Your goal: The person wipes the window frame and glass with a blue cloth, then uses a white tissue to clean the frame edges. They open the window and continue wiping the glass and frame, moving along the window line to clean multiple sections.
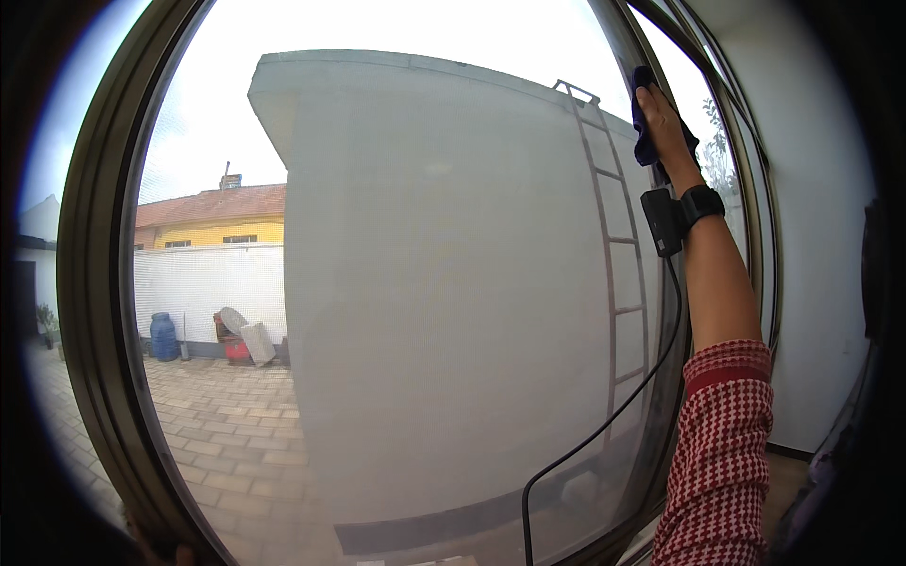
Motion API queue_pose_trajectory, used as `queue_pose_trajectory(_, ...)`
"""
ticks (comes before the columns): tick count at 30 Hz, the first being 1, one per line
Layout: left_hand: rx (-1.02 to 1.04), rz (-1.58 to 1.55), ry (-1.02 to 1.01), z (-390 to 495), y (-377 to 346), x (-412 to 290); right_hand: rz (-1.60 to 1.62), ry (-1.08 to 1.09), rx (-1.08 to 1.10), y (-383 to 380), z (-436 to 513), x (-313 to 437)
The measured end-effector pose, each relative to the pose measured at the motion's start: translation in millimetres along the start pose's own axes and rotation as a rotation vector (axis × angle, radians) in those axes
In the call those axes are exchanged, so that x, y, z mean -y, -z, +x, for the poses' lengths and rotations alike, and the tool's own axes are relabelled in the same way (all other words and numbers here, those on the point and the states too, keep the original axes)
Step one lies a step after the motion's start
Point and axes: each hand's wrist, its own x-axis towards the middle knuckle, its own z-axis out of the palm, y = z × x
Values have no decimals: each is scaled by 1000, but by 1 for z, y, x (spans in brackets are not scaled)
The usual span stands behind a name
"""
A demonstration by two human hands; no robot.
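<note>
My right hand (664,127) is raised at the upper right, its fingers closed on a dark purple-blue cloth (643,147). The cloth lies against the right upright of the window frame (623,35) and hangs below the fingers. At the bottom left, dim fingertips of my left hand (184,555) show at the lower end of the left window upright (92,283); most of that hand is hidden or cut off. Between the two uprights stretches a fine-mesh window screen (439,297).
A black device (662,223) is strapped to my right wrist, and its black cable (587,444) hangs in front of the screen. Outside stand a grey wall (425,212), a metal ladder (601,198) and a blue barrel (163,337) on paving. An indoor wall (814,233) is at the right.
</note>
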Motion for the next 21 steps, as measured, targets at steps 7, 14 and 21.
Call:
queue_pose_trajectory(7,59,-44,86,7,1,-6,37,-134,74,-1,-17,28)
queue_pose_trajectory(14,45,-24,140,-15,12,-22,-75,-35,76,-34,5,82)
queue_pose_trajectory(21,30,-38,120,-19,15,-27,-61,627,110,-153,25,247)
